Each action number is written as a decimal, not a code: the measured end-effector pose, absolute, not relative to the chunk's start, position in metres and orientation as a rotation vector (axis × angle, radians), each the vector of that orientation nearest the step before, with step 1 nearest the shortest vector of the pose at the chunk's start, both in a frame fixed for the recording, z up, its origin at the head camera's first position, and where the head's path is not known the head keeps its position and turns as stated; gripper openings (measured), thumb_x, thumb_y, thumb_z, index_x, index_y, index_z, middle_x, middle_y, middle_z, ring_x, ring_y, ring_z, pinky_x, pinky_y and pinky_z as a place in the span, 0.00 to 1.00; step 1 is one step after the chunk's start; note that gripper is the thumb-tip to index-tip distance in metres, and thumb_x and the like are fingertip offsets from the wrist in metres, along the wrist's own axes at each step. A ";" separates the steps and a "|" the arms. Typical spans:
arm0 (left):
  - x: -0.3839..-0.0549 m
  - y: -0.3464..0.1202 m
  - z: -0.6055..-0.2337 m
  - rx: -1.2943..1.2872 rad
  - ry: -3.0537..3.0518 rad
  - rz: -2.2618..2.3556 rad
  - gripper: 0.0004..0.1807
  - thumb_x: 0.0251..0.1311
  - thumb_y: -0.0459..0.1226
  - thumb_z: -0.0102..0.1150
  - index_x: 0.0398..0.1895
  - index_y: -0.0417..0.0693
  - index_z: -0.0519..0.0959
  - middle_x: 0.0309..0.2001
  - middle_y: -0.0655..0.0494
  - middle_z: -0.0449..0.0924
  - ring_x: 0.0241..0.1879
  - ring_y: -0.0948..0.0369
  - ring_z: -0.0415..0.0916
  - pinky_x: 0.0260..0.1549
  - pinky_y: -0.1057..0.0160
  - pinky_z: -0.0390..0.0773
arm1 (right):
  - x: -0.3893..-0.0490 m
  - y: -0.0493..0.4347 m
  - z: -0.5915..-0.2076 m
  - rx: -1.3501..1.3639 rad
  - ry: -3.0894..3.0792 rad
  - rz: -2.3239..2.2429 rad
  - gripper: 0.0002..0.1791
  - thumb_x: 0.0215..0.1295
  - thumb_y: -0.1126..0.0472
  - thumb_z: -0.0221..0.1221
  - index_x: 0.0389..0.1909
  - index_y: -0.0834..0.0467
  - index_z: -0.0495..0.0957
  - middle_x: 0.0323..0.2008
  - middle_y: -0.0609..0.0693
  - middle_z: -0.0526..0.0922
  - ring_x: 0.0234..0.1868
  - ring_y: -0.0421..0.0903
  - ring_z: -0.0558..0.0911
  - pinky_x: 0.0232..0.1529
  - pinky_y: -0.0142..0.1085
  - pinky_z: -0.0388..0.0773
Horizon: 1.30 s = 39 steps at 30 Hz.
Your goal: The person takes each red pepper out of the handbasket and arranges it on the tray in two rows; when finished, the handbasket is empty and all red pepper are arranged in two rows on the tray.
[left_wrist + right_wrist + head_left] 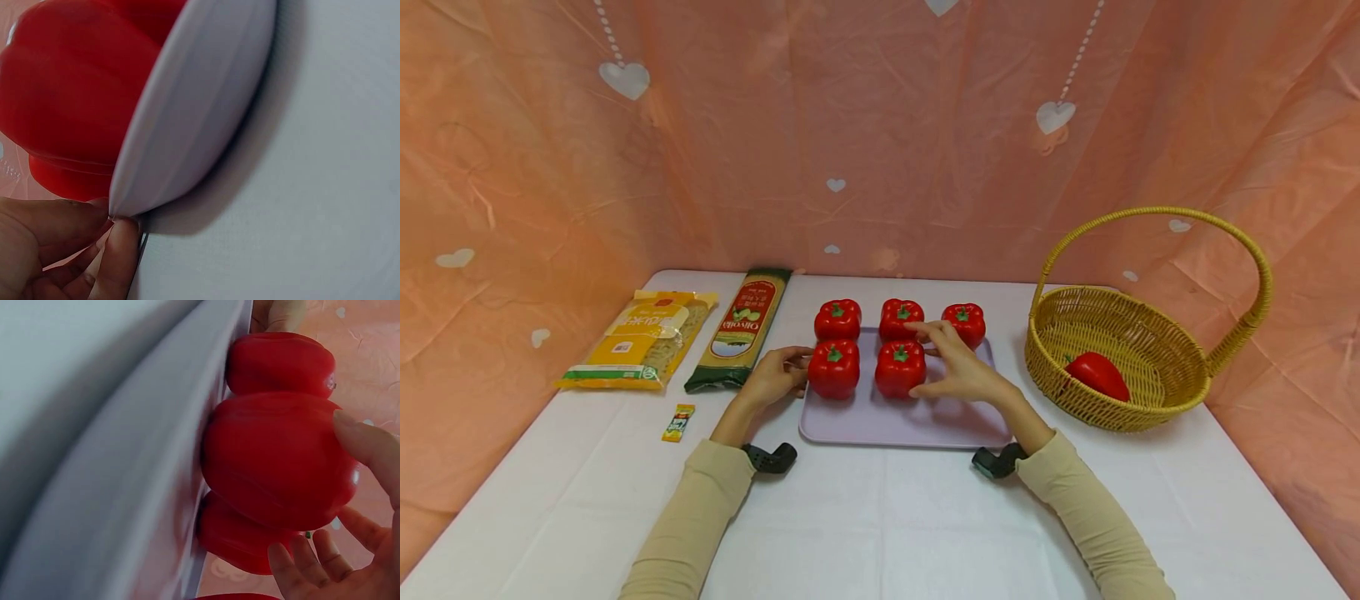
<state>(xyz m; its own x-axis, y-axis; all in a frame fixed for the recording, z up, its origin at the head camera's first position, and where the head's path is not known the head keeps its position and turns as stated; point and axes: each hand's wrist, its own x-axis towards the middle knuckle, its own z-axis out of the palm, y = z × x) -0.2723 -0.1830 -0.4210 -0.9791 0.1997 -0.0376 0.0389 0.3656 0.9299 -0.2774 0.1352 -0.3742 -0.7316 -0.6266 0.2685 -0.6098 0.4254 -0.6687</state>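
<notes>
Several red bell peppers stand upright in two rows on a pale purple tray (865,430). My left hand (773,377) is at the tray's left edge, beside the front-left pepper (833,370). In the left wrist view, the thumb and forefinger of that hand (69,250) pinch the tray's rim (187,119). My right hand (958,367) spreads around the right side of the front-middle pepper (900,371). In the right wrist view, its thumb overlaps this pepper (281,459), while the other fingers are parted below; contact is unclear.
At the right, a yellow wicker basket (1078,414) with a tall handle holds another red pepper (1099,377). Left of the tray lie a green-and-gold packet (741,329), a yellow grain bag (642,340) and a small sachet (678,422). A pink curtain (880,125) hangs behind the white-covered table.
</notes>
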 end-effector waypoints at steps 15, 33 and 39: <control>-0.271 -0.182 -0.419 0.211 2.490 1.660 0.22 0.61 0.26 0.50 0.59 0.29 0.66 0.43 0.37 0.73 0.31 0.60 0.75 0.26 0.65 0.82 | -0.275 0.157 -0.349 -1.184 2.662 -1.324 0.45 0.45 0.61 0.72 0.65 0.58 0.61 0.52 0.59 0.64 0.57 0.54 0.67 0.58 0.52 0.69; -0.271 -0.183 -0.419 0.176 2.502 1.646 0.22 0.62 0.26 0.49 0.59 0.29 0.66 0.43 0.38 0.73 0.31 0.59 0.74 0.27 0.65 0.81 | -0.254 0.224 -0.295 -0.979 2.824 -1.456 0.39 0.50 0.74 0.65 0.64 0.65 0.60 0.56 0.58 0.62 0.53 0.49 0.67 0.53 0.35 0.75; -0.271 -0.183 -0.419 0.157 2.487 1.646 0.21 0.62 0.26 0.49 0.59 0.30 0.67 0.43 0.39 0.72 0.32 0.58 0.73 0.27 0.66 0.81 | -0.266 0.264 -0.296 -0.841 2.806 -1.480 0.37 0.55 0.69 0.63 0.66 0.59 0.59 0.57 0.56 0.63 0.51 0.42 0.71 0.49 0.23 0.73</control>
